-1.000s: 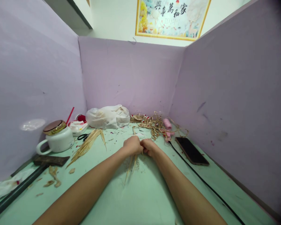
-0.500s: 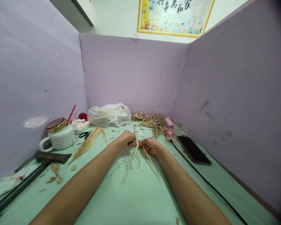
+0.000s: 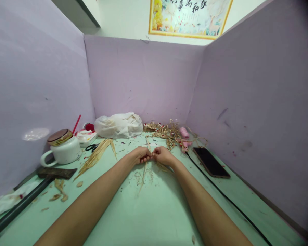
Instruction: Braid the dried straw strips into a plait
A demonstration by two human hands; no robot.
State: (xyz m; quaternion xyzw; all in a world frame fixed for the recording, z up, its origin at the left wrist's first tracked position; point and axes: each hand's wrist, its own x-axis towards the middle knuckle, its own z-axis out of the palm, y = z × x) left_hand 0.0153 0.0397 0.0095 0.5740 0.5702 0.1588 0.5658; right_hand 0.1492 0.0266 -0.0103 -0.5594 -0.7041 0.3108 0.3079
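My left hand and my right hand meet over the middle of the table, fingertips pinched close together on thin straw-coloured strips, which look like dried husk. One strip hangs down toward me below my left hand. Another strip end sticks out under my right hand, partly hidden by it. Beyond the fingers a twisted strand runs away toward the back. The exact point where the fingers grip is too small to make out.
On the left are a bundle of dried husk, scissors, a white lidded mug and a hammer. At the back lie a white plastic bag, braided cord and pink thread. A phone and black cable are right.
My hands have come together, the left moving slightly down and the right slightly up. The right-hand strip, stretched toward me before, is now mostly hidden by the right hand.
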